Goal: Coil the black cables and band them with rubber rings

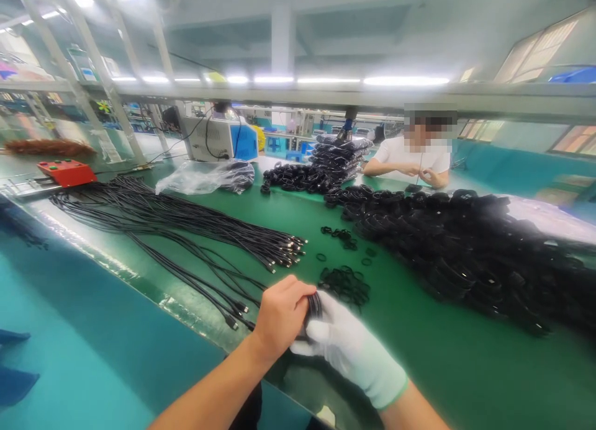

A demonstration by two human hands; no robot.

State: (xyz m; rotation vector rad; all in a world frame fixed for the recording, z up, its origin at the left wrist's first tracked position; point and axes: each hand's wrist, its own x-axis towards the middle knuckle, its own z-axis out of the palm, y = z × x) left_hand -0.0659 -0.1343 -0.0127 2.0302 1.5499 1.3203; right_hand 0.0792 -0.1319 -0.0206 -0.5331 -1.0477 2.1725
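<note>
Between my two hands is a coiled black cable (315,306), partly covered by fingers. My left hand (285,312), bare, is closed on the coil's left side. My right hand (342,337), in a white glove, wraps the coil from the right. Just left of them lie loose straight cables (205,287) with metal plugs at their ends. A larger bundle of black cables (200,219) stretches behind these, plugs pointing toward my hands. Beyond my right hand sits a small heap of thin black rings (344,285), with a few more rings scattered behind it.
A large pile of coiled cables (447,244) covers the right of the green table (419,349). Clear plastic bags (195,177), a red button box (66,172) and a grey-blue machine (221,138) stand farther back. Across the table a person (414,151) handles a cable.
</note>
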